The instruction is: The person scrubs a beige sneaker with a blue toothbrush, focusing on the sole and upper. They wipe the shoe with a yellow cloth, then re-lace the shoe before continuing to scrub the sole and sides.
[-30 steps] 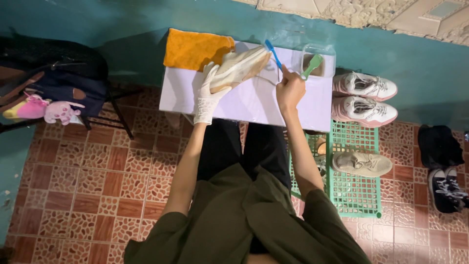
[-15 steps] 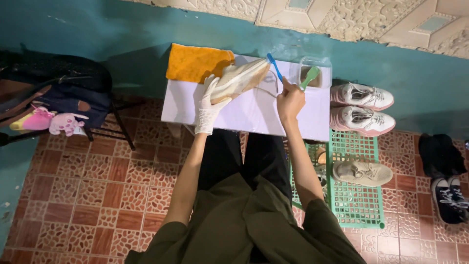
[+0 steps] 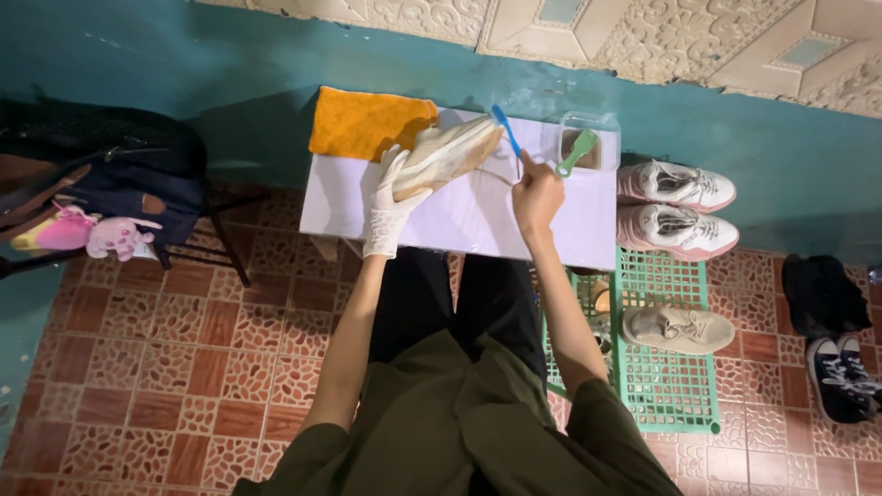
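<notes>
Gloved left hand clasps cream shoe tilted above the counter, steadying it; right hand pinches blue brush against its sole.

In front of my knees stands a small white bench, pushed up against the teal wall. On its far left corner lies an orange cloth, hanging a little over the edge. At the far right corner sits a clear plastic tub with a green brush leaning in it.

The floor is tiled in red-brown and cream. To the right of the bench a green plastic grate lies flat on the tiles — one beige shoe rests on it. Just beyond the grate, a pair of white-and-pink sneakers sits side by side near the wall. Farther right — black shoes on the tiles.
</notes>
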